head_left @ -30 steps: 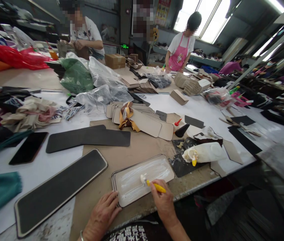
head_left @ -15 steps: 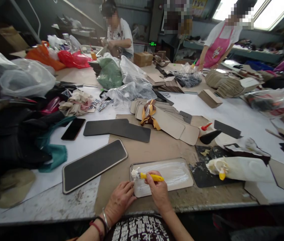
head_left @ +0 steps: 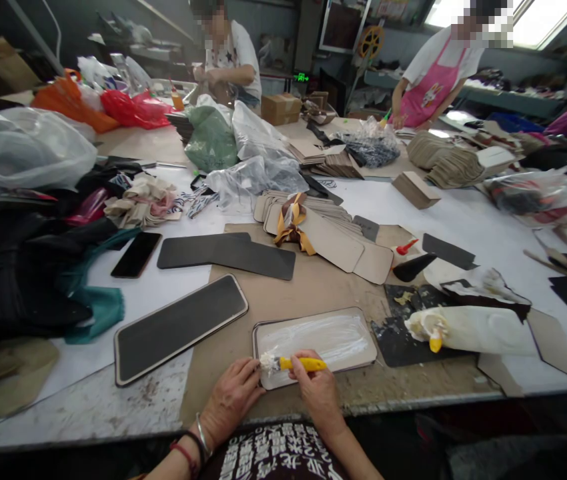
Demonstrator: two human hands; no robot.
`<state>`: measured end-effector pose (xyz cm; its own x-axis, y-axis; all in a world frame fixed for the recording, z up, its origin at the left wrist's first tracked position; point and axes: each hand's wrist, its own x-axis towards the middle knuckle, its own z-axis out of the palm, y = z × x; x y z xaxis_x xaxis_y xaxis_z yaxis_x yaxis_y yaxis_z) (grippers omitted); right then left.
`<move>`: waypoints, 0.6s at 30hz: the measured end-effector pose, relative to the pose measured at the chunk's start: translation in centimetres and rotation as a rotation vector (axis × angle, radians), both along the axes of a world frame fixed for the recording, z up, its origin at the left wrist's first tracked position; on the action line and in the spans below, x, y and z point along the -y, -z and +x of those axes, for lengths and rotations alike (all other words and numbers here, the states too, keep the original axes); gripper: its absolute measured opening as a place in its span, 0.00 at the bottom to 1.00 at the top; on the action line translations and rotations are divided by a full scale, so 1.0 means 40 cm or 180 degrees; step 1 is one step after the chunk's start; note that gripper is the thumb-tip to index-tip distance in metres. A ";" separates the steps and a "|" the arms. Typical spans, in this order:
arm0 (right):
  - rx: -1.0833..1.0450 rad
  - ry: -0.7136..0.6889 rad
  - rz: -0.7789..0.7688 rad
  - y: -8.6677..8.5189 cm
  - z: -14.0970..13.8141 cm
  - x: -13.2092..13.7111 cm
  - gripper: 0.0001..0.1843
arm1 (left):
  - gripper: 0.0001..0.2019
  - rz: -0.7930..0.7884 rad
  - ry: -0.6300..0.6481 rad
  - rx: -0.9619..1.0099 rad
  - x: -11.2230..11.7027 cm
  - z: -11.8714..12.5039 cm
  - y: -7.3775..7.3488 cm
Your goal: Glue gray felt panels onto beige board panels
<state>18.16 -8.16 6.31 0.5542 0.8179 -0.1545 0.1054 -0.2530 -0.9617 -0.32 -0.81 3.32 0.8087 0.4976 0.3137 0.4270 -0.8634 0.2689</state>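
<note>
My right hand is closed round a yellow-handled brush whose white bristles rest on the near left corner of a rounded cardboard panel. The panel is shiny with wet white glue. My left hand lies with its fingers spread on the brown work mat, its fingertips at the panel's near left edge. A white glue bottle with a yellow nozzle lies on its side to the right of the panel.
A black-faced panel lies left of my hands, two dark strips and a phone beyond it. A stack of tan panels tied with ribbon sits mid-table. Bags and fabric crowd the left. Two other people work at the far end.
The brush has moved left and nearer across the panel, from its middle to the near left corner. My head has turned left, so the view shifted.
</note>
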 end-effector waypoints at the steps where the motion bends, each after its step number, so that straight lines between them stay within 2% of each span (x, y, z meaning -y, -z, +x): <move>1: 0.0088 0.0085 -0.0023 0.005 0.018 0.005 0.16 | 0.11 0.0026 -0.0012 0.0012 0.000 -0.003 0.004; 3: 0.0343 0.0412 -0.0100 0.013 0.086 0.024 0.18 | 0.11 0.0056 -0.0030 0.0044 0.000 -0.009 0.015; 7: 0.0741 0.1119 -0.0323 0.011 0.269 0.089 0.22 | 0.11 0.0032 -0.0002 0.0157 -0.005 -0.017 0.034; 10: 0.1036 0.1380 -0.0465 0.004 0.361 0.137 0.24 | 0.12 0.0116 0.0014 0.0246 -0.007 -0.018 0.041; 14: 0.1624 0.1182 -0.0418 -0.010 0.401 0.188 0.23 | 0.13 0.0222 -0.0039 0.0313 -0.007 -0.017 0.049; 18: 0.2302 0.0911 -0.0272 -0.032 0.370 0.213 0.19 | 0.14 0.0411 -0.0015 0.0268 -0.007 -0.015 0.052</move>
<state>32.95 -16.68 7.61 0.7288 0.6295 0.2694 0.6179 -0.4351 -0.6548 -0.91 -0.53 1.23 0.7746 0.4525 0.4419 0.4117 -0.8911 0.1909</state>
